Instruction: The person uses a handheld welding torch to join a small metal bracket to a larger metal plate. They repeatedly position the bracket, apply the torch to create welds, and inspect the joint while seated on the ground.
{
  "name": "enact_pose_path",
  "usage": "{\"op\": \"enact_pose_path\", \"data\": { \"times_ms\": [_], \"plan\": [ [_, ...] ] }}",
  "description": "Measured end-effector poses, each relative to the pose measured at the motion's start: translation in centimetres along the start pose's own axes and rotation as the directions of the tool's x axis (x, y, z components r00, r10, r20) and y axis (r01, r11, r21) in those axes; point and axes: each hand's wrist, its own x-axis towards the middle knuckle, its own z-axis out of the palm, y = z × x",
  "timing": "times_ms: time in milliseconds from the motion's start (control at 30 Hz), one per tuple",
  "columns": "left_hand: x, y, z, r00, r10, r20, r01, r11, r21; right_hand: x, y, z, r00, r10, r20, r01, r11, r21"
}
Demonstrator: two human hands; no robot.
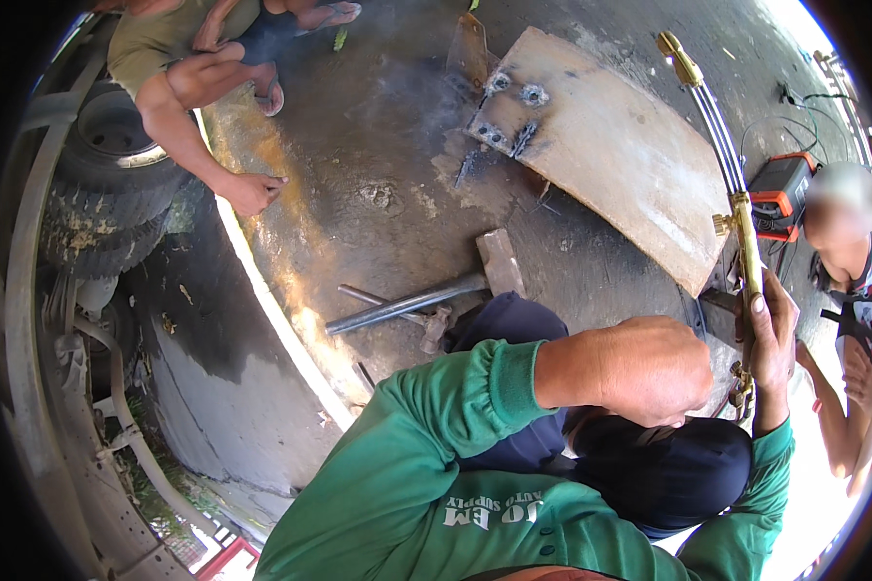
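The right hand [773, 329] grasps a brass cutting torch [747, 237], which stands just beside the right end of the scorched steel plate [615, 145]. The left hand [649, 366], nearer the person than the plate, is clenched — whether around anything, I cannot tell. Left of the plate lie a sledgehammer [455, 288] and a smaller hammer [435, 331]; right of it sits an orange-and-black machine [783, 192].
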Motion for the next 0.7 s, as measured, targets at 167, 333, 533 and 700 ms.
{"op": "enact_pose_path", "data": {
  "times_ms": [167,333,533,700],
  "plan": [
    [0.5,0.2,0.8,0.999,-0.001,-0.040,0.005,0.993,0.114,0.1,0.6,0.1,1.000,-0.022,0.007,0.022,0.998,0.067],
    [0.5,0.5,0.1,0.984,-0.128,-0.123,0.134,0.990,0.041,0.1,0.9,0.0,0.997,0.046,0.056,-0.051,0.994,0.099],
    [-1.9,-2.0,-1.6,0.807,-0.521,-0.278,0.546,0.837,0.016,1.0,-1.5,2.5,0.987,0.029,0.160,-0.005,0.989,-0.147],
    [-4.9,-2.5,-2.6,0.664,-0.684,-0.302,0.722,0.692,0.022,1.4,-0.8,4.0,0.963,-0.093,0.251,0.168,0.941,-0.293]
  ]
}}
